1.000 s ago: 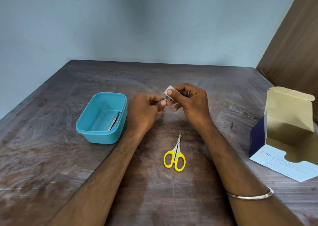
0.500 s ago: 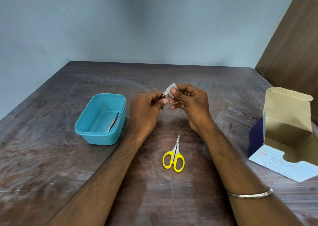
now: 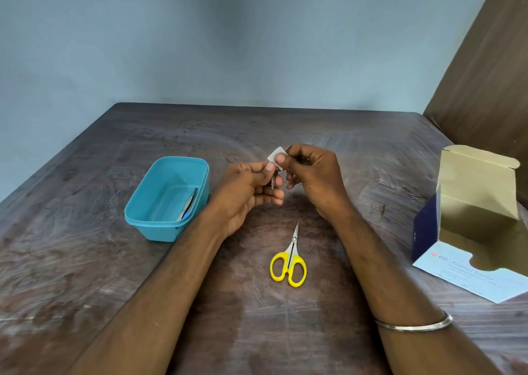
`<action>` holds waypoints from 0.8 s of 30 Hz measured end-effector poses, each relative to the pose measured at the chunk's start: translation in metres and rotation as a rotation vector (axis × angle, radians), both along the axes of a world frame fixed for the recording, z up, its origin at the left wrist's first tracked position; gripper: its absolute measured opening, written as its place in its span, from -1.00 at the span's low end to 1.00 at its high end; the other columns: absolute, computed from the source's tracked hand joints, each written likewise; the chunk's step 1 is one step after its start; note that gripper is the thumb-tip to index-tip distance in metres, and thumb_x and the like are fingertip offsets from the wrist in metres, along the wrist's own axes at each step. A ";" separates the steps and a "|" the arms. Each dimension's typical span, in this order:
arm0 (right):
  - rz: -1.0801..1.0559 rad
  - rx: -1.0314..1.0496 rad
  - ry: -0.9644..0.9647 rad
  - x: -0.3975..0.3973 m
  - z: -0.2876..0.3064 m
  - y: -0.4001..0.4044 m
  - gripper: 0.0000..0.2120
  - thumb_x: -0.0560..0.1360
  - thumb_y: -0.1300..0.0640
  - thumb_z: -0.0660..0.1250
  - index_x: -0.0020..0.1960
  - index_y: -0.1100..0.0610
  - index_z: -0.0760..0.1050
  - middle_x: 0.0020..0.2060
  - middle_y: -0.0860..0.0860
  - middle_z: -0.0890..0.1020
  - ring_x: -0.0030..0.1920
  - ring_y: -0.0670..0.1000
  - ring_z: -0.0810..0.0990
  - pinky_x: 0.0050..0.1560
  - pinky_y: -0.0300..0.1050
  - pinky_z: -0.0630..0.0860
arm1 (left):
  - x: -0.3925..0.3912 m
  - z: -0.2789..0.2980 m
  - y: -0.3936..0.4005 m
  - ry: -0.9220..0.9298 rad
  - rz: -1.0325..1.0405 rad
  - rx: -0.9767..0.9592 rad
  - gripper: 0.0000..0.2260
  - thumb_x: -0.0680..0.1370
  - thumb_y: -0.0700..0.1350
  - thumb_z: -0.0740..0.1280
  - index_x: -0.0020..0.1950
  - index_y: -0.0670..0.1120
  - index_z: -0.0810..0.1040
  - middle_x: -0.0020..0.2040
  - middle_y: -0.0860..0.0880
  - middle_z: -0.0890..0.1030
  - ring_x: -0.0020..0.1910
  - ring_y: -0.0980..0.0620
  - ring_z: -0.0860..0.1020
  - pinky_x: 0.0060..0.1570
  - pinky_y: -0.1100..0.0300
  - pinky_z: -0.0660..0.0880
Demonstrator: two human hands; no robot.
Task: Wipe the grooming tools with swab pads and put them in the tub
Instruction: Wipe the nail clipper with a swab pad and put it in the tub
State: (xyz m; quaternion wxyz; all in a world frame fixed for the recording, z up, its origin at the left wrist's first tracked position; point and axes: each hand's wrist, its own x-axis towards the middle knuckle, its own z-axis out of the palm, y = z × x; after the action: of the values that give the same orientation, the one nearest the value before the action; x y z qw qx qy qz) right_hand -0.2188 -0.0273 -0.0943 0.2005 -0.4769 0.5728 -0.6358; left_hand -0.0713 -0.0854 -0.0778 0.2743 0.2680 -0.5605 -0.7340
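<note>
While both forearms reach in from the near edge of the worktop (image 3: 85, 274), the two hands meet above its centre. Left hand (image 3: 245, 191): fingers curled, thumb and forefinger clamped on a small metal grooming tool (image 3: 273, 180), only a short sliver of which shows below the thumb; exact type cannot be told. Right hand (image 3: 311, 174): thumb and fingers pinch a white swab pad (image 3: 276, 156), folded against the tool's upper end; a dark tip pokes out just past the pad. A thin metal bangle (image 3: 414, 324) sits on the right wrist.

Left of the hands, near the left wrist, stands a teal plastic tub (image 3: 148, 217), rectangular with rounded corners, open. Inside, leaning along its right wall, lie slim metal tweezers (image 3: 188, 203) with something blue beneath.

Between the forearms, flat on the worktop: small scissors (image 3: 289, 263), yellow loop handles toward the person, steel blades closed and pointing away.

At the right edge: open cardboard alcohol swab box (image 3: 471, 271), lid flap upright, plain tan interior, white and dark blue outside.

Worktop surface is dark wood, scuffed, with pale streaks.
</note>
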 end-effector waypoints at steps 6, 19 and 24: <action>-0.016 0.028 0.018 0.001 -0.001 -0.001 -0.75 0.62 0.15 0.33 -0.11 0.32 0.61 -0.32 0.11 0.64 -0.39 0.02 0.55 -0.36 -0.04 0.54 | 0.002 -0.001 -0.003 0.046 -0.055 0.141 -0.80 0.65 -0.19 0.22 0.08 -0.26 0.60 -0.27 -0.09 0.61 -0.35 0.04 0.61 -0.30 0.18 0.62; -0.058 -0.030 -0.114 0.002 0.001 0.000 -0.87 0.43 0.21 0.54 -0.11 0.21 0.61 -0.32 0.15 0.70 -0.44 0.03 0.60 -0.39 -0.10 0.55 | 0.001 -0.001 -0.006 0.048 -0.064 0.191 -0.81 0.65 -0.19 0.21 0.03 -0.21 0.60 -0.27 -0.08 0.60 -0.33 0.05 0.62 -0.26 0.18 0.63; -0.060 -0.020 -0.085 0.003 0.003 0.002 -0.86 0.57 0.17 0.39 -0.03 0.26 0.63 -0.30 0.14 0.70 -0.42 0.01 0.58 -0.38 -0.10 0.55 | 0.000 -0.002 -0.007 0.055 -0.069 0.200 -0.80 0.65 -0.19 0.21 0.11 -0.24 0.59 -0.28 -0.07 0.60 -0.33 0.05 0.62 -0.27 0.18 0.63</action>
State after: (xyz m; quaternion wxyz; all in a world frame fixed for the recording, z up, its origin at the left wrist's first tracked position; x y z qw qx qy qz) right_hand -0.2162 -0.0250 -0.0916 0.2007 -0.4340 0.5716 -0.6668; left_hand -0.0712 -0.0919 -0.0795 0.2360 0.2543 -0.4858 -0.8023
